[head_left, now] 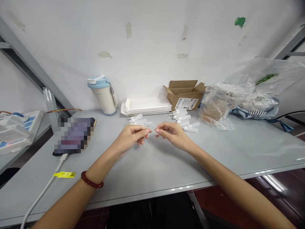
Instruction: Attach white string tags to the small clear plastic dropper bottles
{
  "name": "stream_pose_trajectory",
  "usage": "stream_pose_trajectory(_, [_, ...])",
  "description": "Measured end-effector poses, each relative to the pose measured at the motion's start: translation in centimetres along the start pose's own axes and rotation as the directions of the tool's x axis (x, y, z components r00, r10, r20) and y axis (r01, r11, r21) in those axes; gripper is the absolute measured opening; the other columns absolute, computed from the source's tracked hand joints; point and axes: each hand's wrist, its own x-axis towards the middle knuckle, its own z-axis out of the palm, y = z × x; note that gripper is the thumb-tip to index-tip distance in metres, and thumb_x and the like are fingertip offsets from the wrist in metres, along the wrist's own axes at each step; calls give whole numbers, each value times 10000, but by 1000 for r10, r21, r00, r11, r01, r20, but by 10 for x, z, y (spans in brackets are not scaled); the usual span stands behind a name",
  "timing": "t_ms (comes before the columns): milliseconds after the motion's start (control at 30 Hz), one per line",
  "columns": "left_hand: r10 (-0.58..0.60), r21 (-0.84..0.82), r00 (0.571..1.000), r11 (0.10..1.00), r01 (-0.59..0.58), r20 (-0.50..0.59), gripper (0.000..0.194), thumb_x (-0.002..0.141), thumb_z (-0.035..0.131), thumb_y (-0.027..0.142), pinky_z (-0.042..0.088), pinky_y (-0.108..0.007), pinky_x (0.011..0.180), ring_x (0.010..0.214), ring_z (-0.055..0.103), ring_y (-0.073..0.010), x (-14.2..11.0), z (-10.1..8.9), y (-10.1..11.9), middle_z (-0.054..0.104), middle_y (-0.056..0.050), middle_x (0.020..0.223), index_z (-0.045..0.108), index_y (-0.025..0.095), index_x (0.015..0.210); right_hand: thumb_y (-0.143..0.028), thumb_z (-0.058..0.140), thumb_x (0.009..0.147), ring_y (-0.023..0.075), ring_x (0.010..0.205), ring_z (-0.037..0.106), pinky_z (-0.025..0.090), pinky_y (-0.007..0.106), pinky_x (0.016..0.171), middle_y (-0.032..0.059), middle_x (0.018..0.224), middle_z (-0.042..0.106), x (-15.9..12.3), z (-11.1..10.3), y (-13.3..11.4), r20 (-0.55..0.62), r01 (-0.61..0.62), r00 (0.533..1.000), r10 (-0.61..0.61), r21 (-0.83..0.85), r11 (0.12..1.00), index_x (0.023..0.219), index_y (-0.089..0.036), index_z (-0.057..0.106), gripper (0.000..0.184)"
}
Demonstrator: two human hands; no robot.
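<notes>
My left hand [132,136] and my right hand [172,133] meet over the middle of the grey table, both with thumb and forefinger pinched. Between the fingertips a thin white loop of cord [153,126] arches up, one side in each pinch. Whatever else the fingers cover is too small to make out. Just behind my left hand lie a few small white tubes [138,118] with thin loops at their ends. Another group of several such white tubes [183,119] lies behind my right hand.
At the back stand a cream-and-blue tumbler [103,97], a stack of white envelopes [149,106] and an open cardboard box [187,95]. Plastic bags [216,108] fill the back right. On the left lies a phone [75,135] with a white cable [45,187].
</notes>
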Motion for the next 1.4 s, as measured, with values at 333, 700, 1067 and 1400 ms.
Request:
stream_pose_trajectory(333, [-19, -62, 1000, 998, 20, 25, 242, 783, 608, 368, 405, -231, 536, 524, 468, -78, -2, 3, 1, 556, 8, 651, 638, 150, 681, -358, 573, 830, 97, 621, 545, 404, 235, 590, 24, 719, 655, -1, -1, -2, 16, -41, 999, 40, 61, 997, 819, -147, 635, 220])
stream_pose_trajectory(700, [-35, -44, 999, 998, 36, 22, 245, 788, 596, 360, 382, -228, 513, 523, 458, -86, -1, 5, -2, 530, 13, 604, 632, 147, 672, -391, 576, 822, 86, 565, 484, 412, 234, 562, 24, 719, 648, 0, 2, 3, 26, -47, 999, 45, 70, 996, 804, -149, 629, 249])
stream_pose_trajectory(1067, [142, 258, 989, 958, -127, -42, 256, 787, 525, 369, 401, -222, 484, 497, 491, -99, -5, 16, -2, 571, 2, 605, 633, 163, 679, -396, 590, 807, 106, 599, 530, 409, 242, 570, 27, 681, 655, -2, 3, 2, 62, -45, 997, 42, 33, 998, 770, -146, 676, 267])
stream_pose_trajectory(1400, [116, 256, 992, 959, -124, 46, 264, 818, 506, 350, 421, -230, 518, 499, 509, -112, -3, 11, 0, 544, 13, 507, 630, 155, 691, -341, 604, 807, 127, 658, 606, 385, 228, 561, -1, 663, 644, -1, 2, 4, 82, -13, 997, 3, 126, 992, 987, -179, 587, 243])
